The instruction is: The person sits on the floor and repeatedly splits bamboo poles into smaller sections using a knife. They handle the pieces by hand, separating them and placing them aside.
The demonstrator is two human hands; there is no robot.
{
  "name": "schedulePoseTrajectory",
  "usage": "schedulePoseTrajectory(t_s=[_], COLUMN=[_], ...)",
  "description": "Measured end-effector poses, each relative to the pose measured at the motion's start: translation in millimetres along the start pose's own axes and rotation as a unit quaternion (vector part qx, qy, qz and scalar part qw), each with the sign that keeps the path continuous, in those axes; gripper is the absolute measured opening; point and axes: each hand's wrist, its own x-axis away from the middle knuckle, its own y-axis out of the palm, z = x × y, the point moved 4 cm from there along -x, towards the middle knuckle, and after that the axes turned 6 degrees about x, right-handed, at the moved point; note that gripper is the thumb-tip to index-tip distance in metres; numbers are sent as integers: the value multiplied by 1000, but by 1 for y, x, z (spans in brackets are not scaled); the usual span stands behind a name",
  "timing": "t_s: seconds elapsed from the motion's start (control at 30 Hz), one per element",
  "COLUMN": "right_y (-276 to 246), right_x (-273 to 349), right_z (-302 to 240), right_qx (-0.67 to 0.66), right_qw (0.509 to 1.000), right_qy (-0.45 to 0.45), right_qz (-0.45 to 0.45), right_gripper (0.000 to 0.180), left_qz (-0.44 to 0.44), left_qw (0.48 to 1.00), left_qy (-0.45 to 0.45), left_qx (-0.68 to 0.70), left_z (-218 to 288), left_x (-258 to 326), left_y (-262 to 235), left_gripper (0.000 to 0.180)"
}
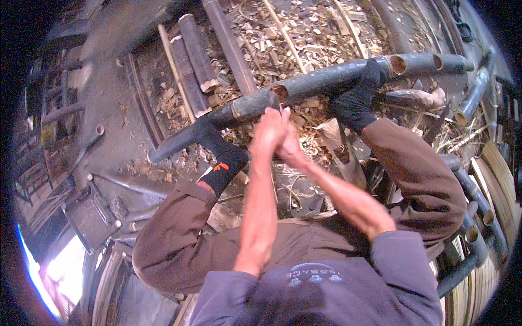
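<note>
A person is sitting and holding both bare hands together in the middle of the frame. The left hand (267, 127) and the right hand (287, 142) are pressing against each other, with the fingers closed tight, maybe around something thin (it is too hidden to tell what). The hands are touching the end of a long dark bamboo pole (321, 82) that is lying across the upper middle of the frame, from the left over to the upper right. Two feet in black socks are pushing on the pole: the left foot (215, 144) is pressing it at the left, and the right foot (356, 100) is pressing it at the right. Wood chips (304, 32) are lying all over the floor at the top. More bamboo poles (193, 60) are lying in the upper left.
</note>
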Motion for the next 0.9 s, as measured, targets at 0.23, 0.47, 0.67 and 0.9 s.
schedulePoseTrajectory(t_s=[0.23,0.47,0.67,0.9], right_y=[31,-19,34,88], right_x=[-10,5,5,-39], right_z=[-27,-59,-39,16], right_qx=[129,380,181,-184], right_qw=[990,913,983,972], right_qy=[-6,44,12,73], right_qz=[49,-144,30,124], right_gripper=[77,75,74,70], left_qz=[-76,43,-58,-202], left_qw=[995,959,993,961], left_qy=[44,-11,92,-3], left_qx=[-39,282,42,-191], left_z=[-13,-21,-37,28], left_x=[-28,17,-14,-42], left_y=[-20,17,-21,-64], left_gripper=[72,76,72,53])
